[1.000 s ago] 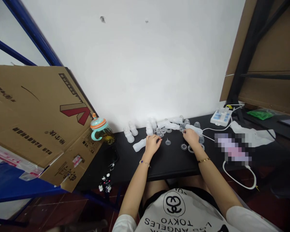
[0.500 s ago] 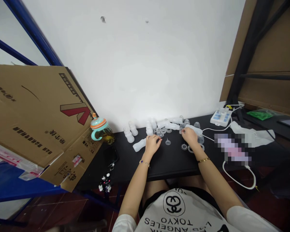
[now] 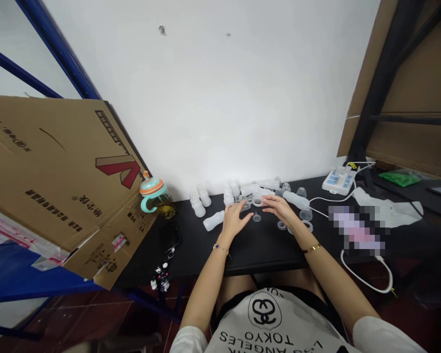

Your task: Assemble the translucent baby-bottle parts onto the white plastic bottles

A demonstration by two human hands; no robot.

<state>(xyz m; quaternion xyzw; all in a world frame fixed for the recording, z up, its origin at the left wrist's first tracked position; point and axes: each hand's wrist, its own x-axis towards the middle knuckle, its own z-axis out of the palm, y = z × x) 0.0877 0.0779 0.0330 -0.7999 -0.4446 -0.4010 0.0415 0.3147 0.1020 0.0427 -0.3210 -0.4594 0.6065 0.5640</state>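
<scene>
My left hand is over the black table with its thumb and fingers apart, beside a row of clear rings and caps. Nothing shows in it. My right hand reaches inward, fingers stretched, the tips beside or touching a clear ring; I cannot tell which. Between the hands lies a small clear disc with a thin stem. A white bottle rests on its side left of my left hand. Another white bottle lies beyond my right hand, near clear domed caps.
Several white bottles stand along the wall. At left are a teal-lidded jug, a phone with a charm strap, and a large cardboard box. A white power strip with cables and a plastic bag lie at right.
My right hand has moved left from the clear caps to the ring in the middle, its fingers now stretched out. My left hand's fingers have spread. The view has shifted slightly.
</scene>
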